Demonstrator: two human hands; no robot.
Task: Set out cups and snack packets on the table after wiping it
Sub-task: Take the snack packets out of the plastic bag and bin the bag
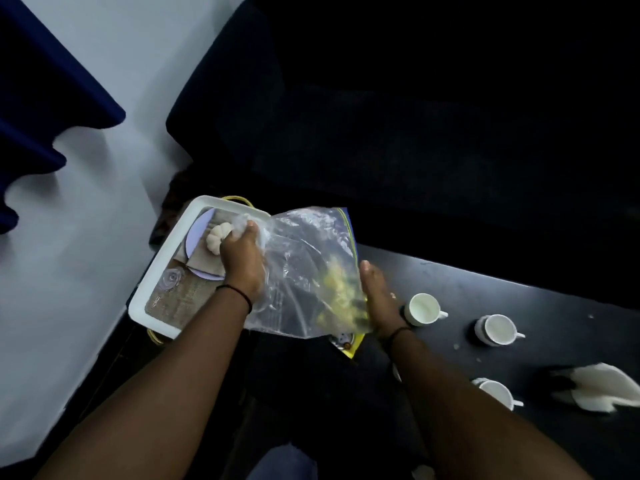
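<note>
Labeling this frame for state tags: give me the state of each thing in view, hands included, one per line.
left hand: grips the plastic bag at its left end
right hand: flat against the bag's right side, fingers straight
plastic bag: clear, held up off the table, yellow contents inside
tray: white-rimmed, tilted, left of the bag
cups: three white, upright, empty, on the table
cloth: white, crumpled, lying on the black table

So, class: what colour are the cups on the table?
White cups, clearest in the head view.
</note>
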